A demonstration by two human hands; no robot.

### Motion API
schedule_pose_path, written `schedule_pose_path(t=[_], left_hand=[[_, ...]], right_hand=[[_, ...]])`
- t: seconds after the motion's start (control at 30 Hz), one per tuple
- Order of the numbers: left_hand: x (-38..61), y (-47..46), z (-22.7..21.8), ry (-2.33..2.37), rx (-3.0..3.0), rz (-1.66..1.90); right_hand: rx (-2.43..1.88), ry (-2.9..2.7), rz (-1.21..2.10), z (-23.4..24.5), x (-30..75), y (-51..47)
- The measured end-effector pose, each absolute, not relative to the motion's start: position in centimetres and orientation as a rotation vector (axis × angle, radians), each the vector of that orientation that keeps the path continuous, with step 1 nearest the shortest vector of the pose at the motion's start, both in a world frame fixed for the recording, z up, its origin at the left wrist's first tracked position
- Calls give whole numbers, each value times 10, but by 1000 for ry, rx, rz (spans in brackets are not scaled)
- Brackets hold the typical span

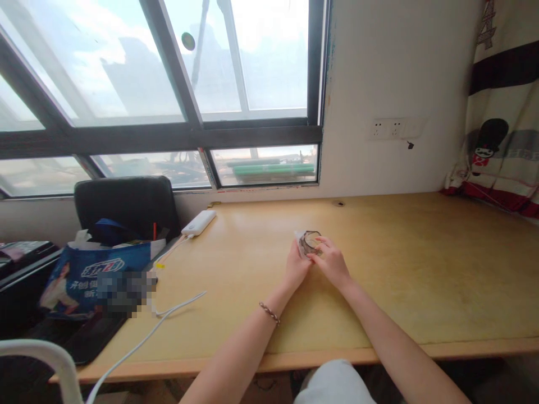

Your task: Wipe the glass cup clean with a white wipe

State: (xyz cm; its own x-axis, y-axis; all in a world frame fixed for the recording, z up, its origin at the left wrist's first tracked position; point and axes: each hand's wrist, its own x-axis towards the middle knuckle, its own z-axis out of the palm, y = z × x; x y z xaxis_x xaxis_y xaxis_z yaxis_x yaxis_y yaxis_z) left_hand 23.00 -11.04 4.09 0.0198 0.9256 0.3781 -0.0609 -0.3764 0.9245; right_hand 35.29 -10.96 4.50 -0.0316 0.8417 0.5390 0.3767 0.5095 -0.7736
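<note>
Both hands meet over the middle of the wooden desk around a small see-through thing with a dark rim (312,239). Its rim looks rounded or many-sided, and a whitish, shiny part shows on its left side; its exact kind is too small to tell. My left hand (298,262) is closed around its lower left side, with most fingers hidden behind it. My right hand (330,259) pinches it from the right, thumb low and fingertips on the rim. A braided bracelet (269,313) is on my left wrist.
A white power bank (199,223) lies at the desk's left edge with a white cable (168,311) running towards me. Left of the desk stand a black chair (126,205) and a blue bag (95,280). A curtain (505,112) hangs at the right.
</note>
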Motion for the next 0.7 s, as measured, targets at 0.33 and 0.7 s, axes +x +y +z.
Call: schedule_pose_path(t=[0.33, 0.7], left_hand=[[224, -101, 30, 870, 935, 1350], [221, -104, 43, 889, 763, 1310]], right_hand=[[-1265, -1495, 318, 30, 480, -11], [-1508, -1618, -11, -3, 599, 37]])
